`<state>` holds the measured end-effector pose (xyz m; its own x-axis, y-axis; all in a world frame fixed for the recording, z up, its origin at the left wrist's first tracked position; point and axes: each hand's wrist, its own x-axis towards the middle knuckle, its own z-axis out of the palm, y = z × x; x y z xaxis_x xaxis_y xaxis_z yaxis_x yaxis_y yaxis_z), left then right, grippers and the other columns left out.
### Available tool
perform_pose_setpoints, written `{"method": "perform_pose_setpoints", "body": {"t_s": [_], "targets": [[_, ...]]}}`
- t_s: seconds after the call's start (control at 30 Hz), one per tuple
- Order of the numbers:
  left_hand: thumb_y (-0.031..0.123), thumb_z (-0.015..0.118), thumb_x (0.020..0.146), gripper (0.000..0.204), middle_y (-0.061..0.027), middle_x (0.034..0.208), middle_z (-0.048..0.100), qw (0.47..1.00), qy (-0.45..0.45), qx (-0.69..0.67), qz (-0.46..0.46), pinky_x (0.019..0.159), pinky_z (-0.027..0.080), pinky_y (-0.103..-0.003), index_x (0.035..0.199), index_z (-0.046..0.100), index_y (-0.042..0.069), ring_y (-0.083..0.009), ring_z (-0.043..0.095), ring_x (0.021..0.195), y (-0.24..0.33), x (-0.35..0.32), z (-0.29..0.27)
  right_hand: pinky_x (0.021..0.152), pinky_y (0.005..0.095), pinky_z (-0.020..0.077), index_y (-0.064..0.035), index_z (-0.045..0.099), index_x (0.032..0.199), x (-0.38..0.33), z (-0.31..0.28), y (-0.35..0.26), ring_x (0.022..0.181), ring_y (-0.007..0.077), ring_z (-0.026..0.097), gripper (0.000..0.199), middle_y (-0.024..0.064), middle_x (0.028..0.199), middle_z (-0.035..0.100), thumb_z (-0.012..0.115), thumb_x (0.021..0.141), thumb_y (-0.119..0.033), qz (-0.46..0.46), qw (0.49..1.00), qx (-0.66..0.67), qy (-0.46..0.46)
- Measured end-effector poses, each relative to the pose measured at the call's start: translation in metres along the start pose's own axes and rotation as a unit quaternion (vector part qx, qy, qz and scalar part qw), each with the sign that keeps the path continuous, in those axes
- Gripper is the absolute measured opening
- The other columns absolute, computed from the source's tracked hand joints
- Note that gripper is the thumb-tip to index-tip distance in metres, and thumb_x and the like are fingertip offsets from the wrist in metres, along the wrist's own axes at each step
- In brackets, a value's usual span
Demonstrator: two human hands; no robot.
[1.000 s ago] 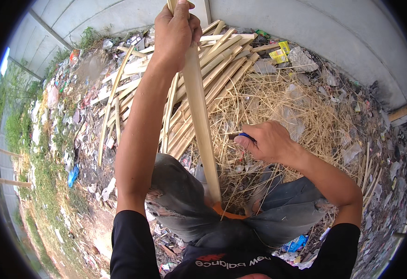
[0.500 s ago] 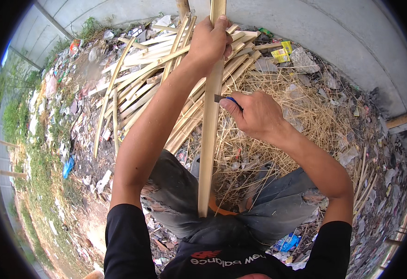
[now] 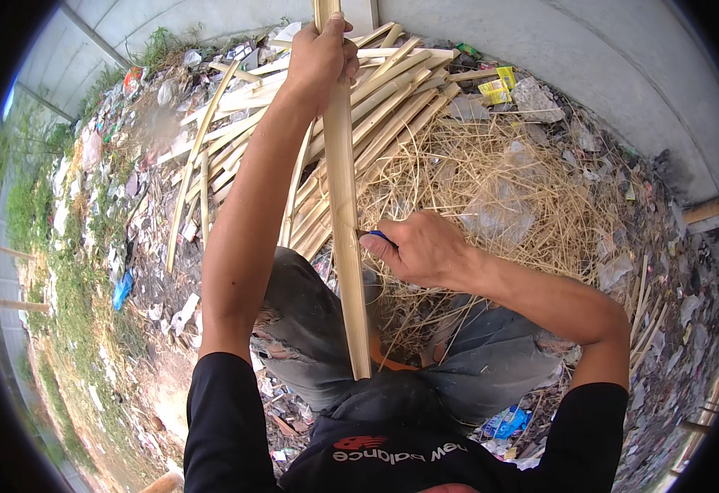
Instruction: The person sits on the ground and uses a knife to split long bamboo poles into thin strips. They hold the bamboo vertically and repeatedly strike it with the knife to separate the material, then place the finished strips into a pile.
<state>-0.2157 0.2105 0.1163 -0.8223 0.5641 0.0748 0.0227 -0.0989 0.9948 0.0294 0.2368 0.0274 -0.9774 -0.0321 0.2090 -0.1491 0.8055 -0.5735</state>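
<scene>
A long pale bamboo strip (image 3: pixel 343 189) runs from the top of the view down to my lap, tilted slightly to the left at its far end. My left hand (image 3: pixel 320 64) is closed around its upper part. Lower down, my right hand (image 3: pixel 422 251) grips a knife (image 3: pixel 382 237) with a blue handle. The blade meets the strip's right edge and is mostly hidden by the fingers and the strip. Beyond the strip lies a pile of split bamboo strips (image 3: pixel 396 103). A heap of thin bamboo shavings (image 3: pixel 450 177) spreads beyond my right hand.
Concrete walls (image 3: pixel 540 37) stand behind the pile. Litter covers the ground, with yellow wrappers (image 3: pixel 497 89) by a broken grey slab (image 3: pixel 537 107). Green plants (image 3: pixel 31 205) grow at the left. My bent legs (image 3: pixel 491 361) flank the strip's near end.
My right hand and the knife have moved down along the strip toward me. My left hand has shifted left, swinging the strip's far end left with it.
</scene>
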Motion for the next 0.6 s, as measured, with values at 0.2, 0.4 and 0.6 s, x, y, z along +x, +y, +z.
{"method": "perform_pose_setpoints", "body": {"t_s": [0.2,0.4,0.6], "targets": [[0.033,0.049,0.108,0.034,0.0016,0.068,0.043,0.999,0.017,0.019,0.038,0.054,0.036,-0.029,0.114,0.054,0.000,-0.0109,0.044,0.057,0.017,0.013,-0.015,0.058,0.0520,0.0550,-0.0027,0.068,0.074,-0.022,0.012,-0.018,0.062,0.0420,0.068,0.055,0.0213,0.062,0.064,0.051,0.103,-0.046,0.004,0.989,-0.002,-0.151],[0.032,0.046,0.110,0.032,-0.0012,0.070,0.043,0.980,0.134,-0.015,0.147,0.054,0.039,-0.032,0.115,0.050,0.000,-0.0134,0.046,0.056,0.075,0.049,-0.110,0.065,0.0493,0.0579,-0.0063,0.074,0.081,-0.081,0.050,0.004,0.072,0.0399,0.071,0.055,0.0140,0.071,0.070,0.048,0.102,-0.051,-0.010,0.923,-0.092,-0.374],[0.033,0.047,0.110,0.034,-0.0005,0.070,0.042,0.983,0.128,-0.002,0.131,0.057,0.041,-0.032,0.116,0.050,-0.001,-0.0131,0.045,0.057,0.059,0.052,-0.123,0.062,0.0506,0.0545,-0.0071,0.069,0.083,-0.063,0.001,0.040,0.063,0.0405,0.067,0.051,0.0162,0.063,0.065,0.049,0.102,-0.050,0.016,0.976,-0.049,-0.210]]}}
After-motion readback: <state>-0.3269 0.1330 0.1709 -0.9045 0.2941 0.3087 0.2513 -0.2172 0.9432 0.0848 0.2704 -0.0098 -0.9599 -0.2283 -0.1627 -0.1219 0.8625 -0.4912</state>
